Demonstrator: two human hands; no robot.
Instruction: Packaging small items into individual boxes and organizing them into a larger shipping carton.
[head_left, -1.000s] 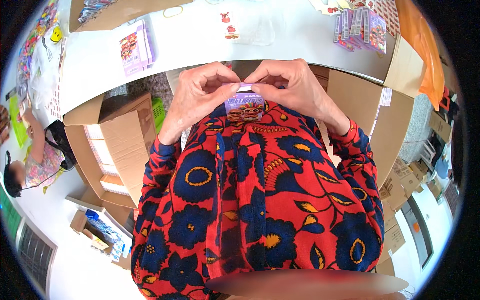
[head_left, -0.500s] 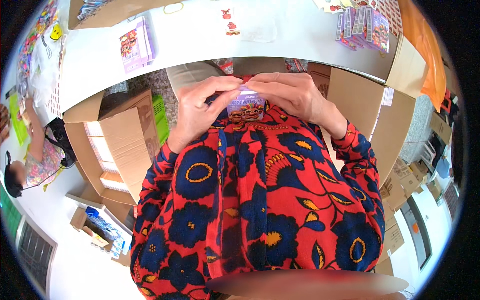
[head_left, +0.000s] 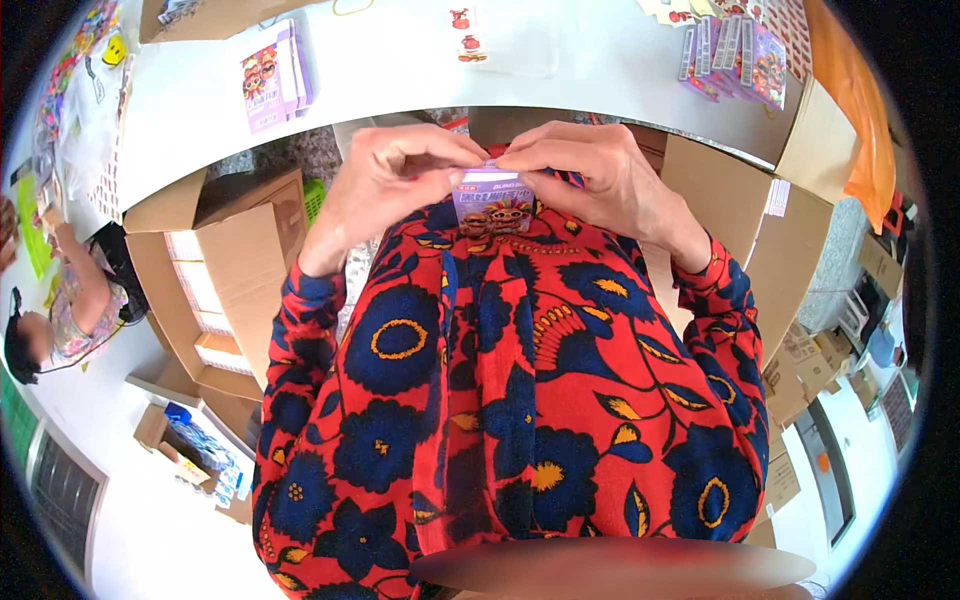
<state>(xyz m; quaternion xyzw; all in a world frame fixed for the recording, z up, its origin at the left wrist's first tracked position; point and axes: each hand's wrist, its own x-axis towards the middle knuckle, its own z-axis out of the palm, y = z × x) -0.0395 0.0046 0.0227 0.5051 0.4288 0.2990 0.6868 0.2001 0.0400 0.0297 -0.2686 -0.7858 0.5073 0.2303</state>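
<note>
"How far along are we?"

"From my remote seat, I see one purple box [head_left: 495,208] just short of the table's [head_left: 400,70] near edge, left hand [head_left: 388,182] and right hand [head_left: 600,178] both clamped on its top. I'd judge that top unfinished, though the grip hides it."

"Count?"

"One held; far right, roughly five fanned boxes [head_left: 738,65], probably done; far left, two or three stacked boxes [head_left: 265,85]."

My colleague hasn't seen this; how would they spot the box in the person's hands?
Find the white table across the top, then the red floral shirt below it. In front of the shirt, the left hand and right hand pinch the upper edge of a small purple cartoon-printed carton. Unlike the purple cartons on the table, this one is held.
</note>
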